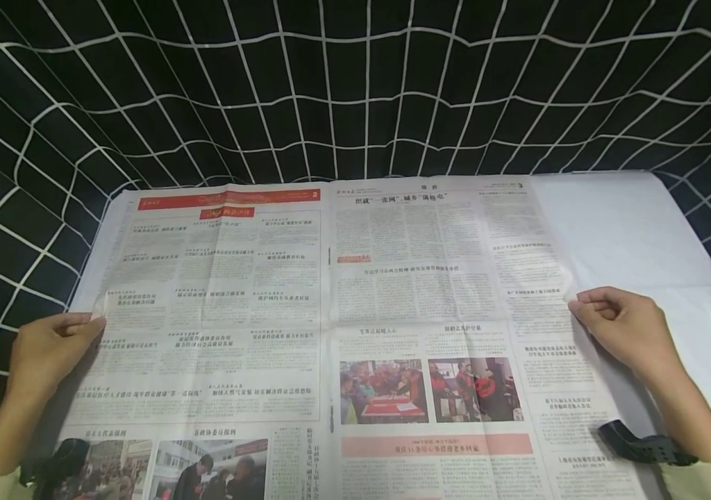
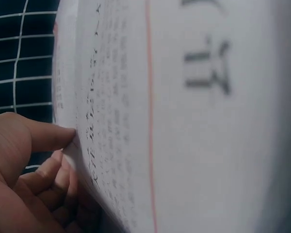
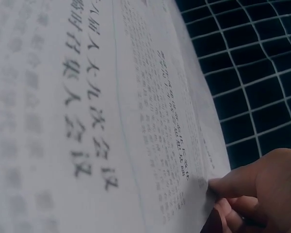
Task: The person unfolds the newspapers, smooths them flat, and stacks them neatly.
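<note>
A wide open newspaper (image 1: 293, 347) with printed columns, red banners and photos spreads between my two hands. My left hand (image 1: 49, 354) pinches its left edge between thumb and fingers. At the opposite edge, my right hand (image 1: 630, 333) pinches the paper the same way. In the left wrist view, the thumb of the left hand (image 2: 29, 170) presses the margin of the newspaper (image 2: 121, 97), with the fingers curled behind it. The right wrist view has the right hand (image 3: 257, 189) gripping the border of the newspaper (image 3: 136, 107). A fold line runs down the middle of the sheet.
Under the newspaper lies a white surface (image 1: 637, 243), showing most at the right. A black cloth with a white grid (image 1: 355, 90) rises behind and at both sides. Dark straps (image 1: 646, 444) circle both wrists, just above light sleeves (image 1: 705, 479).
</note>
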Demonstrator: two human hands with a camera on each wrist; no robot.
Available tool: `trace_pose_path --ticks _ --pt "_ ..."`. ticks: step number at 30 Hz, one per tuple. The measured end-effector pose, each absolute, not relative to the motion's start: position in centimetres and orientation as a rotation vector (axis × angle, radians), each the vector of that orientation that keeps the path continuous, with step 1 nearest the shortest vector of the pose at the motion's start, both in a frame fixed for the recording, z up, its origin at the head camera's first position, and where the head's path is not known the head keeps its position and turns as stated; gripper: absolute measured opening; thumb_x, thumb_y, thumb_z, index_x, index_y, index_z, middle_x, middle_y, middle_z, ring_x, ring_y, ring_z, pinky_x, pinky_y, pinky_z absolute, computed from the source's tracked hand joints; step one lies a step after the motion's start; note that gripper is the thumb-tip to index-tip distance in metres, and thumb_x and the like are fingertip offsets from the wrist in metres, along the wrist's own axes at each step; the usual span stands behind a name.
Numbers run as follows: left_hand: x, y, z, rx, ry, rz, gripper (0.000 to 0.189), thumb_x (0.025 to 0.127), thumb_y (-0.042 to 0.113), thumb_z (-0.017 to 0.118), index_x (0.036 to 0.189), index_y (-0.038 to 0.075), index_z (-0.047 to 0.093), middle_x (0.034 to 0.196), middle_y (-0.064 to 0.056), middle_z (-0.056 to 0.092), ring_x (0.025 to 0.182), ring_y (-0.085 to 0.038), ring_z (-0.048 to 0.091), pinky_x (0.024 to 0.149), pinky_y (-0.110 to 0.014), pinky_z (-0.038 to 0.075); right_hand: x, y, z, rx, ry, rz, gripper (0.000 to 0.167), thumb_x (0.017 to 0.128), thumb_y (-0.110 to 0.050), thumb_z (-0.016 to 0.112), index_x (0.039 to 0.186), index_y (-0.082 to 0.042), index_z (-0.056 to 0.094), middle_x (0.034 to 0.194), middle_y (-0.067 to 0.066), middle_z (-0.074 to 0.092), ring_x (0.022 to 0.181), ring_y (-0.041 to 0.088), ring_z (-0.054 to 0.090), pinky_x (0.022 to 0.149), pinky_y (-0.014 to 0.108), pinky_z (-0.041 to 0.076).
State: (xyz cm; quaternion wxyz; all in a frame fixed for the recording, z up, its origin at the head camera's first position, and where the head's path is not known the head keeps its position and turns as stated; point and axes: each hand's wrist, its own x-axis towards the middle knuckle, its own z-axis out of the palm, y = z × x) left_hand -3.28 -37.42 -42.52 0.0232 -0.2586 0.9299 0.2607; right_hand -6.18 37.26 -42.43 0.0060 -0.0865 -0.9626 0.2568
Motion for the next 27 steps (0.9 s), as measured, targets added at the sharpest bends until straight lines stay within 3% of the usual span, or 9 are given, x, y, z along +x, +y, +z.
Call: trace_pose_path --ticks 9,18,22,25,27 --pt "-3.5 -37.1 -42.3 -0.773 2.921 0.778 0.052 0.102 0.033 0.065 0.129 -0.012 0.068 0.109 -0.033 0.073 0.064 -0.017 0.063 0.047 -0.024 0.046 -6.1 37.0 -42.2 -0.260 -2.990 0.770 0.033 0.101 -0.024 0.069 0.109 0.008 0.072 0.090 0.026 0.076 0.062 -0.002 0.056 0.051 0.019 0.044" --pt "-3.3 -36.8 -42.0 -0.747 2.957 0.759 0.051 0.103 0.026 0.061 0.138 -0.011 0.062 0.121 -0.037 0.069 0.093 -0.045 0.070 0.057 -0.025 0.043 -6.3 37.1 -41.8 -0.227 -2.990 0.709 0.029 0.101 -0.022 0.066 0.111 0.005 0.073 0.088 0.022 0.075 0.064 0.008 0.057 0.052 0.021 0.041" --pt "-3.3 -36.2 -41.4 -0.658 2.982 0.755 0.057 0.106 0.027 0.056 0.150 -0.009 0.050 0.136 -0.040 0.060 0.115 -0.056 0.061 0.074 -0.051 0.049 -6.4 37.1 -41.6 -0.202 -2.973 0.711 0.034 0.103 -0.024 0.064 0.120 0.005 0.071 0.096 0.026 0.075 0.073 0.022 0.064 0.055 0.018 0.039" --pt "-3.5 -35.4 -40.9 -0.542 2.999 0.758 0.061 0.108 0.031 0.054 0.155 -0.007 0.044 0.146 -0.043 0.049 0.129 -0.064 0.050 0.092 -0.072 0.044 -6.7 36.9 -41.3 -0.180 -2.960 0.707 0.037 0.104 -0.024 0.063 0.126 0.005 0.069 0.104 0.030 0.074 0.087 0.039 0.069 0.063 0.021 0.038" --pt "-3.8 -34.7 -40.7 -0.448 3.024 0.775 0.061 0.108 0.031 0.055 0.155 -0.006 0.045 0.150 -0.044 0.044 0.132 -0.067 0.046 0.095 -0.078 0.042 -6.9 36.7 -41.0 -0.157 -2.944 0.713 0.037 0.104 -0.022 0.062 0.128 0.005 0.068 0.109 0.032 0.073 0.097 0.047 0.069 0.066 0.018 0.038"
